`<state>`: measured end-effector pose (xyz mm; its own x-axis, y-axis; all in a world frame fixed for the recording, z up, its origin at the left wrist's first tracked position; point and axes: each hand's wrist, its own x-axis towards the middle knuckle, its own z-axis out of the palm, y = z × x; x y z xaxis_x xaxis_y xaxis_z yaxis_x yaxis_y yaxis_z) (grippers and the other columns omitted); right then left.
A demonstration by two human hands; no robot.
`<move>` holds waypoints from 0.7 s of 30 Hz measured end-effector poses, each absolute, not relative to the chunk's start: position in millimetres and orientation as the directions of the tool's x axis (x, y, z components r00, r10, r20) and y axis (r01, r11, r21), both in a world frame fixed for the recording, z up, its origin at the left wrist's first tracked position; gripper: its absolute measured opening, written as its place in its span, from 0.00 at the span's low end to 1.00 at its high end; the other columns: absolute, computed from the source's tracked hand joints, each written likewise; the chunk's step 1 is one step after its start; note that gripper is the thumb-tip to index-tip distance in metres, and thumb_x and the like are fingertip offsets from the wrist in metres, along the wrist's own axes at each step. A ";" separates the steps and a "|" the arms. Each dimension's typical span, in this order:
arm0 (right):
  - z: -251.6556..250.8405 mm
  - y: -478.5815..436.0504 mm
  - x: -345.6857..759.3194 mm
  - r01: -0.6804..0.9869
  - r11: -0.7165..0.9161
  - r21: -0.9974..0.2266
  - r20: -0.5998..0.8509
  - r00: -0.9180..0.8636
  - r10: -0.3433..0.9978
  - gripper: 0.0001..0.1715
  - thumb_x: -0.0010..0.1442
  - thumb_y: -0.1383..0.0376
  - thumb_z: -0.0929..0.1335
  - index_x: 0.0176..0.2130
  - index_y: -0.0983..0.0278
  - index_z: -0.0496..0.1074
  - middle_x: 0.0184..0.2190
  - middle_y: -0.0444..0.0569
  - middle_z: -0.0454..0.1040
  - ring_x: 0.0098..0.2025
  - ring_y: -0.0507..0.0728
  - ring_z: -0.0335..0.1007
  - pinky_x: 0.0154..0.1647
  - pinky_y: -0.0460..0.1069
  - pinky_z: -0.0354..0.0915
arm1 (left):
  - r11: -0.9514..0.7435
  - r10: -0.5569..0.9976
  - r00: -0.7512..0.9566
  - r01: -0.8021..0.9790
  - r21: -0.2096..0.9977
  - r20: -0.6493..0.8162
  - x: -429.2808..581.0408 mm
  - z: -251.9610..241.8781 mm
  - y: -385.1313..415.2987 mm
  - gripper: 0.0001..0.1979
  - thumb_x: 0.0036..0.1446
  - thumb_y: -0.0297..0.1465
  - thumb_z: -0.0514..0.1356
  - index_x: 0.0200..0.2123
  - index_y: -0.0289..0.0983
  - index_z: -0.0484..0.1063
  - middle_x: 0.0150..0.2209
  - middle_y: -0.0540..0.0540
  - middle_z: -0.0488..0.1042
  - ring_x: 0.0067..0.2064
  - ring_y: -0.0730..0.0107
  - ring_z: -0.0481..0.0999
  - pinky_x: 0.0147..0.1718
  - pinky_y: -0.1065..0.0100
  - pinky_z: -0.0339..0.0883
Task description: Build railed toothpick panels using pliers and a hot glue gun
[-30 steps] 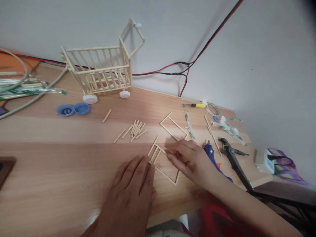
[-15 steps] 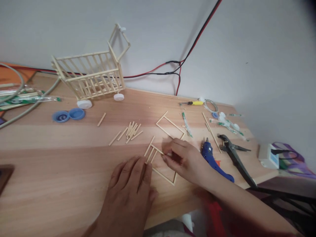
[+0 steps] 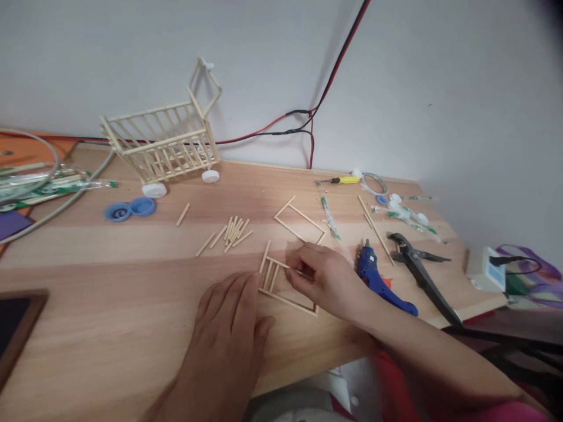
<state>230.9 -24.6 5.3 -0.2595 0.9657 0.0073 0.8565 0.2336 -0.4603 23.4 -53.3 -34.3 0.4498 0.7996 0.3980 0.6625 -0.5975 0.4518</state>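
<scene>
A small rectangular frame of thin wooden sticks (image 3: 289, 302) lies on the table, with two short crossbars near its left end. My right hand (image 3: 328, 284) is closed over its far rail, thumb and fingertips pinching the stick; part of the right end is hidden beneath the hand. My left hand (image 3: 229, 316) rests flat on the tabletop, fingers stretched out and the fingertips beside the frame's left end. Behind my right hand lies a second stick frame (image 3: 308, 218), partly covered. Left of the frames is a loose pile of short cut sticks (image 3: 235, 230).
A stick-built cart (image 3: 162, 143) with white cap wheels stands against the wall. Blue caps (image 3: 143, 206) lie in front of it. Rightward are a blue glue gun (image 3: 373, 278), black pliers (image 3: 422, 275), a yellow-handled tool (image 3: 347, 180) and a tape roll (image 3: 375, 184).
The held frame has turned slightly, its near right corner now higher in view. My left fingertips have drawn back a little from its crossbars. The camera view has shifted slightly.
</scene>
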 end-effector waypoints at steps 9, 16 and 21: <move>27.1 -36.5 232.3 0.763 0.334 -0.553 0.136 -0.313 0.940 0.04 0.58 0.68 0.66 0.30 0.63 0.67 0.27 0.45 0.69 0.32 0.52 0.63 0.33 0.47 0.58 | -0.171 0.965 0.241 0.300 0.939 0.100 19.1 -13.4 -45.7 0.30 0.55 0.32 0.60 0.60 0.40 0.54 0.55 0.39 0.68 0.54 0.59 0.70 0.52 0.55 0.65; 51.5 -52.2 228.1 0.682 0.235 -0.692 0.034 -0.295 0.955 0.03 0.57 0.67 0.67 0.30 0.63 0.70 0.26 0.43 0.70 0.27 0.49 0.62 0.28 0.45 0.58 | 0.219 0.940 0.296 -0.145 0.965 -0.169 36.6 11.2 -43.0 0.32 0.47 0.30 0.65 0.56 0.37 0.59 0.41 0.44 0.76 0.44 0.65 0.75 0.44 0.64 0.68; 60.8 -64.5 227.0 0.657 0.214 -0.723 0.005 -0.305 0.952 0.05 0.58 0.65 0.67 0.31 0.64 0.71 0.26 0.43 0.70 0.26 0.49 0.61 0.27 0.45 0.57 | 0.271 0.930 0.303 -0.178 0.946 -0.209 41.9 21.8 -52.4 0.29 0.45 0.29 0.67 0.51 0.37 0.64 0.32 0.51 0.75 0.36 0.71 0.75 0.37 0.70 0.67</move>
<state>227.0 -64.5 60.8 -0.3051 0.9523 0.0046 0.6573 0.2141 -0.7226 41.9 -52.4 21.8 0.3031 0.9298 -0.2088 -0.1782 0.2706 0.9461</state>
